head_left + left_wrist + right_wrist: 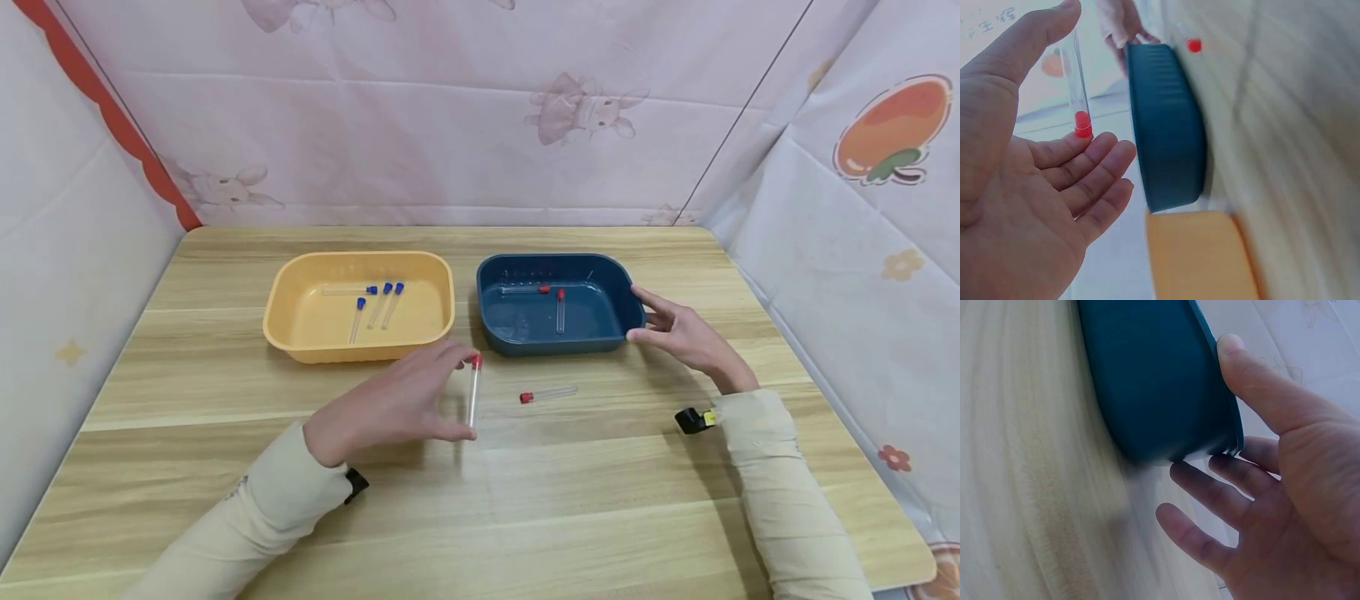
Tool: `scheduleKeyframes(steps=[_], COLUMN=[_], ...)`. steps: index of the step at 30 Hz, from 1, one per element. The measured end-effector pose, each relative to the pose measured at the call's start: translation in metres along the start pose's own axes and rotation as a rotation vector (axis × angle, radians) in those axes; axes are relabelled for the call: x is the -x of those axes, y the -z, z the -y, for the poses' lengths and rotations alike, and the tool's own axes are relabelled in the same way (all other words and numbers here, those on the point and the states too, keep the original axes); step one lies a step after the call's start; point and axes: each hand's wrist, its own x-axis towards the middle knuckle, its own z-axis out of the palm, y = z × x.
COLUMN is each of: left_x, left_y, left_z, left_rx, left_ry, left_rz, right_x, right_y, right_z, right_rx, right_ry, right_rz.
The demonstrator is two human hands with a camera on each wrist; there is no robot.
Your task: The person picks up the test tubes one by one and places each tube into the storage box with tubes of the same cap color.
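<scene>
My left hand (393,400) pinches a test tube (473,396) with a red cap between thumb and forefinger. The tube stands nearly upright above the table, cap at the top. In the left wrist view the forefinger touches the red cap (1083,125) and the other fingers are spread. A second red-capped test tube (551,394) lies on the table to its right. The right hand (686,337) holds the right end of a dark blue bin (555,346), thumb at the near corner. Inside that bin lie two red-capped tubes (561,312).
Left of the blue bin stands a yellow bin (337,354) holding several blue-capped test tubes (357,321). Both bins rest on a wood-grain table (540,508). Printed cloth (420,150) hangs behind the table and along both sides.
</scene>
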Motion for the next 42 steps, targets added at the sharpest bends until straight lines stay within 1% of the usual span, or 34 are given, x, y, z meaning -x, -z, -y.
scheduleKeyframes(steps=[5,10,17,23,28,32,36,42], left_x=[-0.001,-0.004,-0.012,-0.026,-0.039,-0.049,-0.060,-0.079], left_y=[0.015,0.028,0.040,0.048,0.051,0.053,0.056,0.057], left_z=[-0.001,-0.002,-0.005,-0.008,-0.008,-0.008,-0.009,-0.010], left_rx=[0.004,0.001,-0.011,0.024,0.063,0.068,0.043,0.038], left_ry=[0.006,-0.008,-0.022,-0.053,-0.064,-0.033,0.008,0.024], left_rz=[-0.014,-0.036,-0.070,-0.081,-0.079,-0.070,-0.068,-0.060], right_x=[0.001,0.001,0.001,0.001,0.000,-0.001,-0.001,0.001], right_y=[0.000,0.001,0.001,0.000,-0.001,-0.001,-0.001,0.000], right_z=[0.000,0.000,0.000,0.001,-0.001,-0.002,-0.001,0.001], right_rx=[-0.007,0.005,0.020,0.027,0.001,-0.018,-0.008,0.023], right_ry=[0.001,-0.005,-0.011,-0.008,-0.001,0.005,-0.002,-0.013], right_rz=[0.002,-0.003,-0.009,-0.011,-0.010,-0.010,-0.008,-0.004])
